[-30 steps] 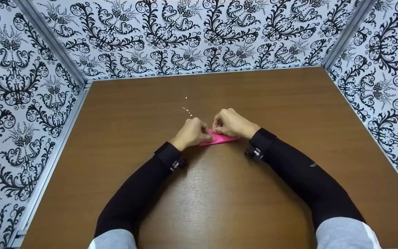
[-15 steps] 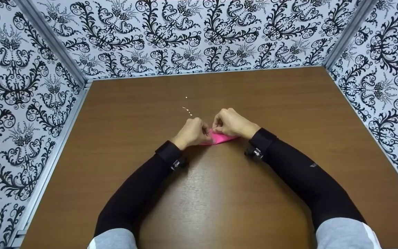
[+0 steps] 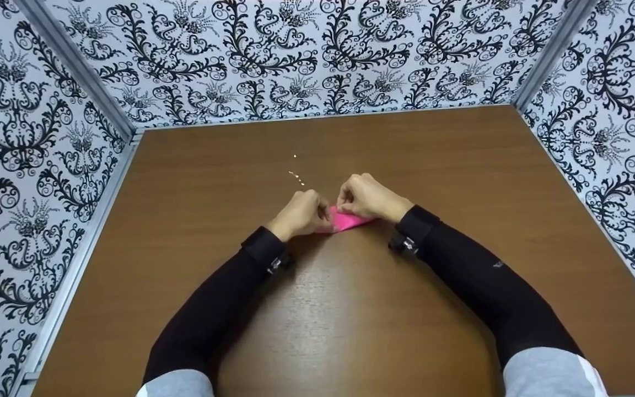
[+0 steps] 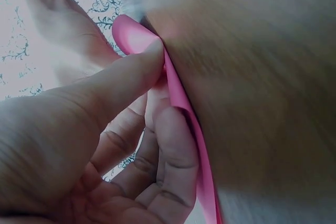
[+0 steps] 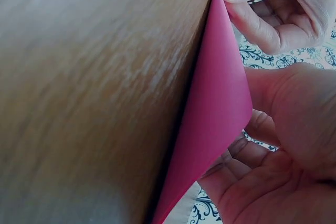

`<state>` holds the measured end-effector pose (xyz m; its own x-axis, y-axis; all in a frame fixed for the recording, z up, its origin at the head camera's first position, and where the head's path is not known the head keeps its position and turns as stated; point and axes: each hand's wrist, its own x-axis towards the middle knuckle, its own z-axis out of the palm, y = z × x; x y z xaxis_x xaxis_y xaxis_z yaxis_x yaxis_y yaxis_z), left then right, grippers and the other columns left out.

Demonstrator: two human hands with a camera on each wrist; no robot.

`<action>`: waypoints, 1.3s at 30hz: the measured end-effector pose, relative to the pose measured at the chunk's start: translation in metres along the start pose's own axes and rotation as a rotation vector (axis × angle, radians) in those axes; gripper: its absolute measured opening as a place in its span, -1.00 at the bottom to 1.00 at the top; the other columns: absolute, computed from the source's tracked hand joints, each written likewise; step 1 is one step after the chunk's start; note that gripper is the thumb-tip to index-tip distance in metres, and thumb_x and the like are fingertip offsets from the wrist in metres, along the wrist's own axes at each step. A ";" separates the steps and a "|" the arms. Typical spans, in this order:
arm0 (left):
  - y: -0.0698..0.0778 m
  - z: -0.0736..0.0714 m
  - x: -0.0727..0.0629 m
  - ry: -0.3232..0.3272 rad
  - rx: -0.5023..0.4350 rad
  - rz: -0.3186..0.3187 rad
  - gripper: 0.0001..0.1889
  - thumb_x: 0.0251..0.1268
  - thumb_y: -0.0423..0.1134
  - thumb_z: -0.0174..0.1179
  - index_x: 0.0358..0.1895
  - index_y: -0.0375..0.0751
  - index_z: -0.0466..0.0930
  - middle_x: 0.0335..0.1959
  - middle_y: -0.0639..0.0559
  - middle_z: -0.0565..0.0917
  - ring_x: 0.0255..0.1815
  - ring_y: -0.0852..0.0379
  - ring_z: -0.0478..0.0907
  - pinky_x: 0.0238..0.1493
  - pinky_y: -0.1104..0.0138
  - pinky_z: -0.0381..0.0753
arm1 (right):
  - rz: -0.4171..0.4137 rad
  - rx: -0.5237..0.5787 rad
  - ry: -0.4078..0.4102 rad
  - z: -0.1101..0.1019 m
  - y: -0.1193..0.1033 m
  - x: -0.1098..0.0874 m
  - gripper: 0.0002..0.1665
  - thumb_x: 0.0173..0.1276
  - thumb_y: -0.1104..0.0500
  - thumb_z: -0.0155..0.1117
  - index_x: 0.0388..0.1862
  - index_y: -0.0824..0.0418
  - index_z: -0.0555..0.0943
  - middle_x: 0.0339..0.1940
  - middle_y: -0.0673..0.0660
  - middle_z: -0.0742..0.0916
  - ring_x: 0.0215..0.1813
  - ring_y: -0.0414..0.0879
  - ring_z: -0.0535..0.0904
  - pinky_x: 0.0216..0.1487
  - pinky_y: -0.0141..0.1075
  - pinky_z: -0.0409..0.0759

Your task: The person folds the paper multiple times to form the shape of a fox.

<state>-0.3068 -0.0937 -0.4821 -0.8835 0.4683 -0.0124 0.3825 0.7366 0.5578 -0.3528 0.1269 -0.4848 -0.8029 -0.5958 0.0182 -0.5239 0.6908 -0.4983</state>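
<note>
A sheet of pink paper (image 3: 349, 221) lies between both hands near the middle of the table. My left hand (image 3: 300, 214) pinches its left part between thumb and fingers. In the left wrist view the paper (image 4: 208, 198) curls up beside the curled fingers, and the thumb presses on it. On the other side, my right hand (image 3: 372, 197) pinches the far edge. The right wrist view shows the paper (image 5: 218, 98) bent up off the wood in a smooth curve, with the left hand (image 5: 286, 11) holding one corner. The right fingertips are partly hidden behind the paper.
Several tiny white flecks (image 3: 296, 177) are scattered on the brown wooden table (image 3: 439, 149) beyond the left hand. Patterned wall panels (image 3: 273, 60) with metal corner posts (image 3: 77, 69) stand along the back and both sides.
The left hand has shifted slightly left with its part of the paper, and the paper's visible near edge is now more bent. The right hand keeps nearly the same place. The head view has tilted slightly.
</note>
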 end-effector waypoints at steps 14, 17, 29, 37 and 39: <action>-0.010 -0.005 -0.007 -0.022 -0.018 -0.020 -0.91 0.29 -0.22 0.72 -0.32 -0.01 0.97 -0.38 0.09 0.91 -0.41 0.28 0.62 -0.27 0.45 0.59 | 0.006 0.007 0.008 -0.001 -0.001 -0.002 -0.93 0.53 0.21 0.62 -0.20 0.13 0.97 -0.28 0.06 0.96 -0.23 -0.09 0.81 -0.10 -0.24 0.79; -0.013 -0.006 -0.010 -0.030 -0.030 -0.037 -0.88 0.29 -0.19 0.76 -0.30 -0.01 0.97 -0.37 0.06 0.92 -0.42 0.27 0.63 -0.29 0.45 0.60 | 0.010 0.013 0.008 0.001 -0.001 -0.002 -0.93 0.53 0.20 0.63 -0.20 0.13 0.97 -0.28 0.06 0.95 -0.23 -0.10 0.81 -0.09 -0.23 0.80; -0.024 -0.016 -0.019 -0.041 -0.025 -0.050 -0.88 0.29 -0.20 0.76 -0.30 -0.03 0.97 -0.40 0.07 0.90 -0.43 0.29 0.61 -0.32 0.48 0.56 | 0.025 0.018 0.013 0.002 -0.002 -0.002 -0.94 0.54 0.23 0.63 -0.18 0.15 0.97 -0.26 0.09 0.96 -0.21 -0.07 0.83 -0.06 -0.20 0.83; -0.030 -0.018 -0.025 -0.050 -0.048 -0.097 -0.87 0.31 -0.17 0.76 -0.29 -0.03 0.96 -0.37 0.08 0.89 -0.40 0.25 0.62 -0.31 0.44 0.56 | 0.024 -0.004 0.021 0.002 -0.004 -0.002 -0.92 0.53 0.18 0.66 -0.22 0.15 0.95 -0.28 0.07 0.94 -0.21 -0.09 0.77 -0.06 -0.25 0.71; -0.029 -0.018 -0.026 -0.046 -0.050 -0.094 -0.88 0.31 -0.18 0.75 -0.29 -0.03 0.96 -0.36 0.07 0.90 -0.41 0.25 0.63 -0.32 0.44 0.57 | 0.032 -0.002 0.022 0.002 -0.004 -0.002 -0.92 0.52 0.17 0.67 -0.22 0.15 0.95 -0.28 0.07 0.95 -0.21 -0.09 0.77 -0.06 -0.25 0.71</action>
<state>-0.3002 -0.1363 -0.4832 -0.9012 0.4208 -0.1037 0.2837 0.7537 0.5928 -0.3485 0.1247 -0.4844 -0.8252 -0.5645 0.0211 -0.4984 0.7100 -0.4975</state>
